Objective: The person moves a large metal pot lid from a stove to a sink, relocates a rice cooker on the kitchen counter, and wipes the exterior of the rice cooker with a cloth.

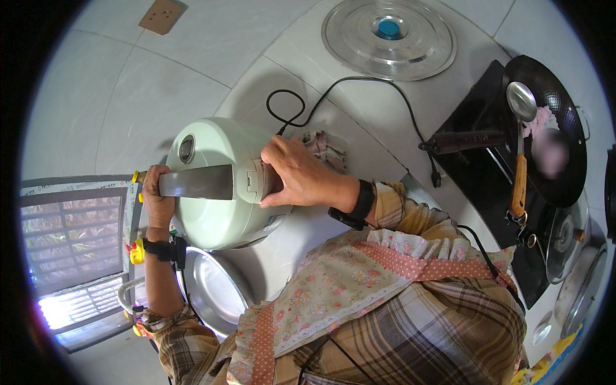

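A pale green rice cooker with a grey carrying handle stands on the tiled counter before me, its lid down. At the cooker's left side, my left hand is closed round the end of the handle. My right hand rests on the opposite side, thumb and fingers spread about a brown part beside the lid latch. A crumpled cloth lies just behind my right hand. A round metal basin sits beside the cooker, below my left wrist. From the cooker's back runs a black power cord.
A large metal lid with a blue knob lies at the back. On the right are a black cooktop, a black wok holding a pink cloth, a wooden-handled ladle and a glass lid. A barred window is at the left.
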`<state>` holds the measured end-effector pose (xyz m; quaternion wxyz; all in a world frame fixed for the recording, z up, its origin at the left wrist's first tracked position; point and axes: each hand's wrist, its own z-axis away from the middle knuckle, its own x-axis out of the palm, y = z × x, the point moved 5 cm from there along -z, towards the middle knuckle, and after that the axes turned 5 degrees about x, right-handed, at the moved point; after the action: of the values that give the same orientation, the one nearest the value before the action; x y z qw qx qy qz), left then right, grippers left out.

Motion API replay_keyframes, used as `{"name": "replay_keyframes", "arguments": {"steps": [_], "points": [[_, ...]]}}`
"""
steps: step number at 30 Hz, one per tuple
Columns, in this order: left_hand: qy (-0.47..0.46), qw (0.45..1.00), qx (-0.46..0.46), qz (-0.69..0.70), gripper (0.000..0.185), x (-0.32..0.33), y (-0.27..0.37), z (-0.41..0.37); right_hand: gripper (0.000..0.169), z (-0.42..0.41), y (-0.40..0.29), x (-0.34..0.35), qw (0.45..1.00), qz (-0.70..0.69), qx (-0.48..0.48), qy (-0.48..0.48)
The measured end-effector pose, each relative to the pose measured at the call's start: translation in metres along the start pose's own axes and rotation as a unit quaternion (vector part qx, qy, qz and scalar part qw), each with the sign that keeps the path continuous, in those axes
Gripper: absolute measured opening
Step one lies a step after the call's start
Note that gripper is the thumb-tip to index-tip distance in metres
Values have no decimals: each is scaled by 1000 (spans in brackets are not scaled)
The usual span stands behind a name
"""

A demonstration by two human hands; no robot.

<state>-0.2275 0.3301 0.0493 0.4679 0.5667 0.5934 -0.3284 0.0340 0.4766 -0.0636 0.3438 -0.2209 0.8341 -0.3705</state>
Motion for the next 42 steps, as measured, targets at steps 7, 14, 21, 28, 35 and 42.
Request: {"name": "replay_keyframes", "arguments": {"steps": [7,14,21,28,35,42], "points": [[1,1000,7,7,23,1,0,0,67,0,-1,1,1000,-13,14,7],[20,999,25,4,21,-2,9,-4,67,1,-3,5,999,-4,42,-14],[17,1000,19,-3,21,-2,6,-2,64,7,-4,9,999,-39,27,1],[22,1000,2,7,19,-2,2,1,62,3,-9,5,998,-40,39,-9],[21,999,8,23,20,-2,-1,3,65,3,-13,10,997,-25,58,-35],[23,999,1,49,23,-2,0,2,63,4,-11,11,992,-42,107,-50]]}}
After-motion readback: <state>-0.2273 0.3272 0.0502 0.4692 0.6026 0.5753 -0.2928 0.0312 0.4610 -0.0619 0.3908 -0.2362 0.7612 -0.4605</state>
